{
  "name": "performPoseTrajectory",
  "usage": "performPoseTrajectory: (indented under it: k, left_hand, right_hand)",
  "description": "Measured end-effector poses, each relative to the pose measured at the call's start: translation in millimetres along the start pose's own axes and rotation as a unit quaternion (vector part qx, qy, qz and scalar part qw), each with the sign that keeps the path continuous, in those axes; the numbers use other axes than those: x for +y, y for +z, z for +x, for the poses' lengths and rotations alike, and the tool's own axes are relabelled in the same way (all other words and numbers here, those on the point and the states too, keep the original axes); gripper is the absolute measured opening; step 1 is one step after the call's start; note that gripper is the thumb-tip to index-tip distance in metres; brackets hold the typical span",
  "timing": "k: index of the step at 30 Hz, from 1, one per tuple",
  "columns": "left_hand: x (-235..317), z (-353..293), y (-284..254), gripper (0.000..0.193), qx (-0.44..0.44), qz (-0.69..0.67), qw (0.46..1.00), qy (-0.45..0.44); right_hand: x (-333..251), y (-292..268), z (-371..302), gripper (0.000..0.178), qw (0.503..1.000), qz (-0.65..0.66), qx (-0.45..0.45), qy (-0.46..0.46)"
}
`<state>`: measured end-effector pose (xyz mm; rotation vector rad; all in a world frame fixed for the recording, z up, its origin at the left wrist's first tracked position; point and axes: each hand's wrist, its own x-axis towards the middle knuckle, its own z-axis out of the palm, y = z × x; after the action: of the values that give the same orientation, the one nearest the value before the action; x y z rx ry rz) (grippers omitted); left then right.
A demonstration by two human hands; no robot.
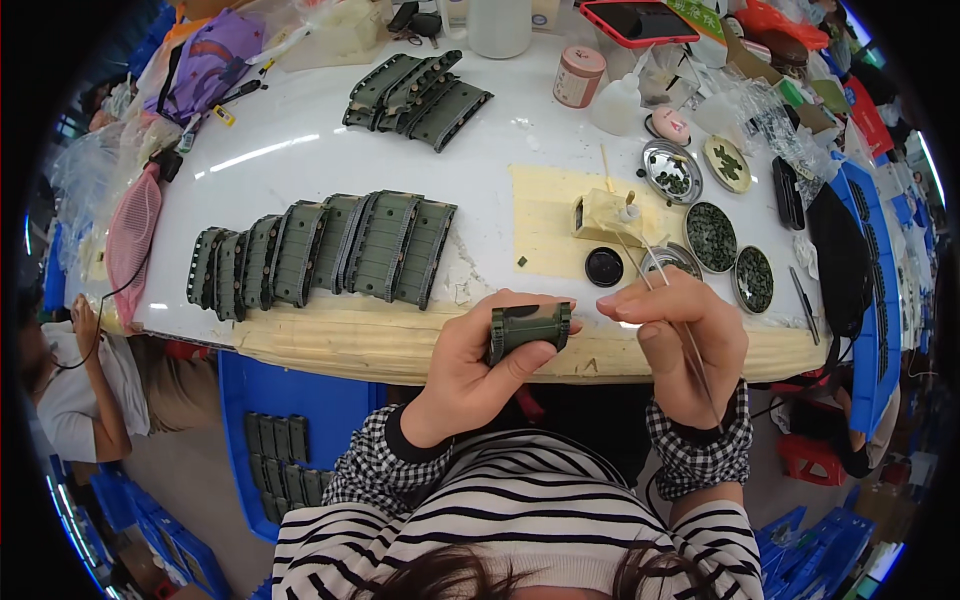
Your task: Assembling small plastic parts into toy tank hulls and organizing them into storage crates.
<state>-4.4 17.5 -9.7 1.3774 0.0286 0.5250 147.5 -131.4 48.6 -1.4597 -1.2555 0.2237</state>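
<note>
**Reader:** Where is the green ribbed piece, and how is it supported?
**Holder:** The green ribbed piece (528, 328) sits above the table's padded tan edge (300, 340), pinched by my left hand (470, 365), thumb in front and fingers behind. My right hand (692, 325) is apart from the left, loosely curled about the tweezers (691, 345), index finger extended towards the piece but not visibly touching it.

**Reader:** Principal hazard?
**Holder:** Dropping, I judge. Only one hand grips the piece; should my thumb slide on its curved face, it could roll off the rounded edge.

**Reader:** And the tweezers?
**Holder:** Their tips point away, over the yellow-taped block (595, 220); I cannot tell whether they touch it. Turning my wrist carelessly could catch the block, or sweep the tips into the dish of small green bits (711, 237) and scatter them.

**Reader:** The finished-looking row?
**Holder:** The row of dark green sections (295, 255) leans closely together at left; a stray left elbow could shift several.
</note>
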Motion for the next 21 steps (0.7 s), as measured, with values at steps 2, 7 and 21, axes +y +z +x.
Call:
performPoseTrajectory:
  k: [2,7,21]
  left_hand:
    - [1,1,1,0.028,-0.008,-0.011,1.0,-0.005]
    - [1,-1,-1,0.029,-0.013,-0.033,0.999,-0.01]
    - [23,0,-1,0.048,0.093,-0.225,0.951,-0.192]
  right_hand:
    - [-3,11,0,0.02,1.0,0.009,0.021,0.014]
    - [-3,16,7,0.022,1.0,0.007,0.016,0.008]
    - [5,4,1,0.06,0.998,0.01,0.067,0.001]
